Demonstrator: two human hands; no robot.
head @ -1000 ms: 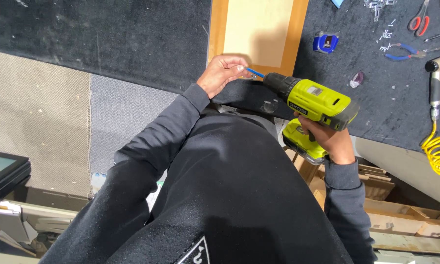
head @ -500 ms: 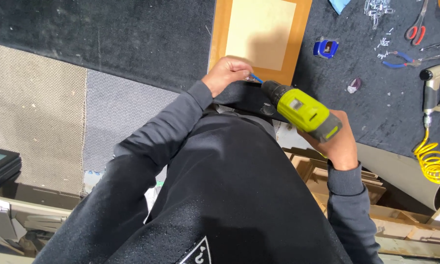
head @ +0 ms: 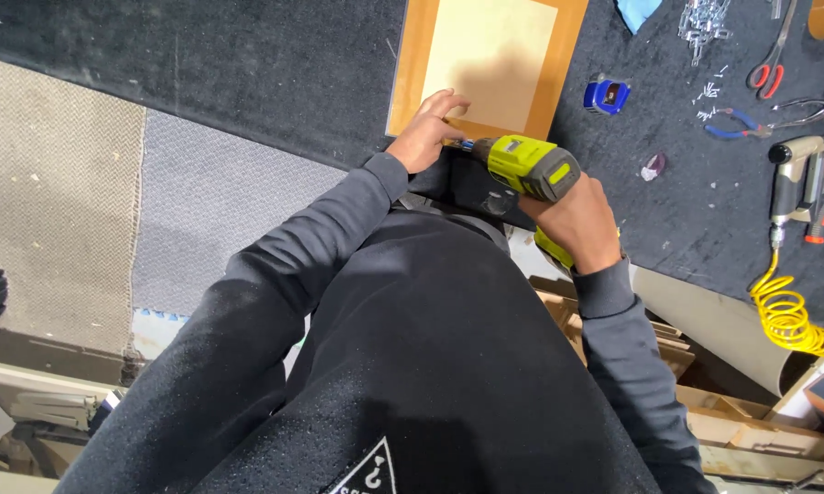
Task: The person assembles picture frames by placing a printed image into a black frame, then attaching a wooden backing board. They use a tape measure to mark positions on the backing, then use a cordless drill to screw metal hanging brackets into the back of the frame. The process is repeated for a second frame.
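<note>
On the dark bench, right hand (head: 572, 215) grips drill (head: 526, 166); left hand (head: 425, 137) hides its bit.

Lighting: bright, even daylight. A soft shadow falls across the pale wooden framed panel (head: 490, 59). Focus sharp; no glare; mild wide-angle edge distortion.

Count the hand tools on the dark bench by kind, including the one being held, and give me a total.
Drill, in the right hand: 1
Tape measure: 1
Scissors: 1
Pliers: 1
Air nailer: 1
Total: 5
The left hand rests on the panel at the drill tip.
</note>
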